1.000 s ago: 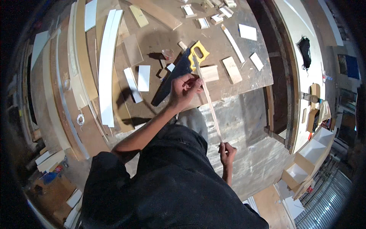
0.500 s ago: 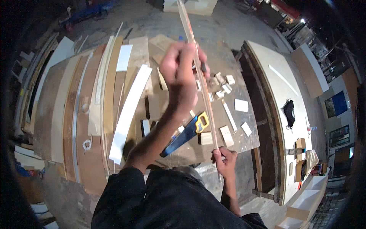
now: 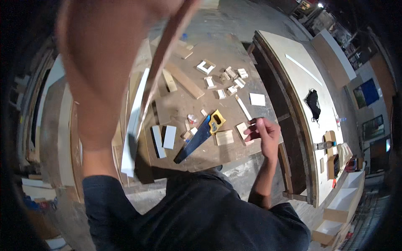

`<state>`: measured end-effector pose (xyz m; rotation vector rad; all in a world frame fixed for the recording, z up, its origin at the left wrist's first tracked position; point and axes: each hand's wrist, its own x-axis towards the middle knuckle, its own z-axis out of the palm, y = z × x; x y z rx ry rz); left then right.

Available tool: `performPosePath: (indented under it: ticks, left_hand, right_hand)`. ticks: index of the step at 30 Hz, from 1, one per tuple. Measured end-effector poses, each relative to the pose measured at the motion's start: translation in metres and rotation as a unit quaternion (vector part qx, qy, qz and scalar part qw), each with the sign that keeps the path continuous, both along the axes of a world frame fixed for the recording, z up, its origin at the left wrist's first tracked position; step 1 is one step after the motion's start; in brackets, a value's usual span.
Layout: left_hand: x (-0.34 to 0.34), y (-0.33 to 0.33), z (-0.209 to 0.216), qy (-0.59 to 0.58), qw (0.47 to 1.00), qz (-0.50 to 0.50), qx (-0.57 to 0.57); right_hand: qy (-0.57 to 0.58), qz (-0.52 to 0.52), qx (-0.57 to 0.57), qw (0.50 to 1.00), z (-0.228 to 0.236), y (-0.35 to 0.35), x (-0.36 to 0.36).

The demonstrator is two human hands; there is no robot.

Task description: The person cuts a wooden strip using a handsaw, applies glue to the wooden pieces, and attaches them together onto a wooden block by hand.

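Observation:
My left hand [image 3: 104, 62] is raised very close to the camera, large and blurred, and is closed on a long thin wooden strip [image 3: 161, 62]. The strip slants down from the top of the view toward the brown workbench [image 3: 217, 54]. My right hand [image 3: 264, 131] hovers low over the bench's near right edge with fingers apart and nothing in them, just beside a small wood block [image 3: 242, 130]. A handsaw [image 3: 199, 136] with a blue blade and yellow handle lies on the bench left of that hand.
Several small wood offcuts [image 3: 228, 79] and white rectangles [image 3: 257, 99] lie scattered on the bench. Long pale boards [image 3: 134, 121] lean at the left. A second curved table [image 3: 293, 83] at the right holds a black cloth item [image 3: 312, 104]. White shelving [image 3: 339, 205] stands at the lower right.
My left hand lifted the strip up toward the camera. My right hand let go of the strip's lower end and moved right over the bench edge.

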<state>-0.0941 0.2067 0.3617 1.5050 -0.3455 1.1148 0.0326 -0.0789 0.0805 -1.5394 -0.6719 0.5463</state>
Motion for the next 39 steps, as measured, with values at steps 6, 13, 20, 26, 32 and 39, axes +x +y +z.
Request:
performPosePath:
  ticks: [6, 13, 20, 26, 32, 39]
  left_hand:
    - [0.046, -0.05, -0.083, 0.175, 0.981, -0.051, -0.059]
    - [0.098, -0.131, -0.272, 0.353, 0.92, -0.082, -0.152]
    - [0.152, -0.242, -0.428, 0.484, 0.852, -0.051, -0.193]
    - [0.188, -0.322, -0.489, 0.527, 0.833, 0.006, -0.168]
    - [0.184, -0.358, -0.511, 0.547, 0.778, 0.091, -0.295]
    - [0.158, -0.363, -0.523, 0.512, 0.79, 0.132, -0.31]
  right_hand:
    - [0.017, -0.053, 0.007, 0.998, -0.014, -0.045, 0.049]
    - [0.085, -0.082, -0.008, 0.993, -0.058, -0.091, 0.127]
    - [0.155, 0.036, -0.081, 0.984, -0.102, -0.137, 0.216]
    - [0.192, 0.125, -0.197, 0.953, -0.209, -0.155, 0.295]
    - [0.07, 0.198, -0.352, 0.912, -0.348, -0.152, 0.329]
    - [-0.213, 0.222, -0.346, 0.886, -0.405, -0.102, 0.27]
